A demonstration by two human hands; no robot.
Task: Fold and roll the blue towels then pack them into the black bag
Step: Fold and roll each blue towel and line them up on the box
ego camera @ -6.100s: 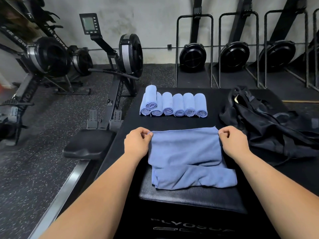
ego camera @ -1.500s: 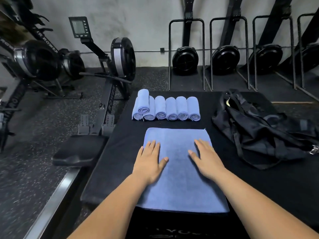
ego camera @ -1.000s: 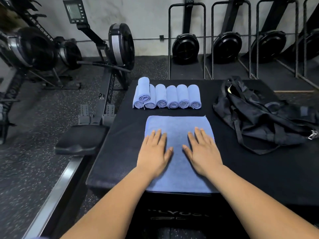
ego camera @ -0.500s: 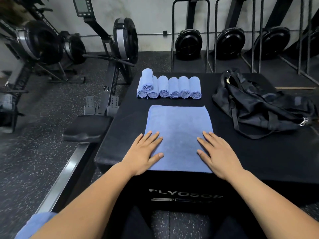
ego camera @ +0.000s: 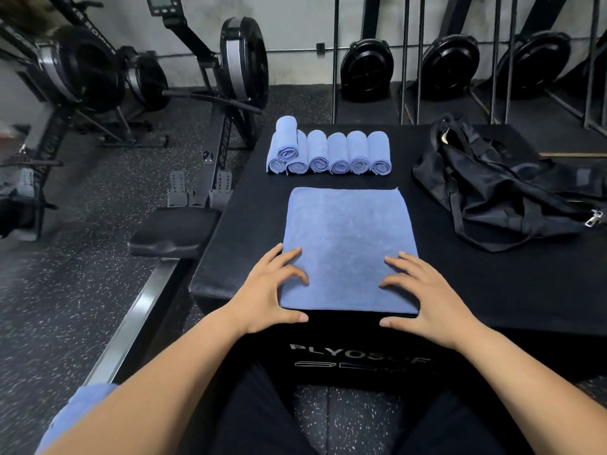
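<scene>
Entry: folded blue towel (ego camera: 348, 238), laid flat on the counter (ego camera: 492, 284), its long axis judged to run away from the person. Left hand (ego camera: 262, 300) and right hand (ego camera: 433, 300) are set on its near corners, equally close; fingers (ego camera: 274, 261) spread and arched, tips pressed on the cloth, thumbs tucked below its near edge. Rolled towels (ego camera: 331, 152) are ranged just beyond its far edge; the black bag (ego camera: 502, 188) is placed to its far right. Rolling is judged to start from its near edge.
</scene>
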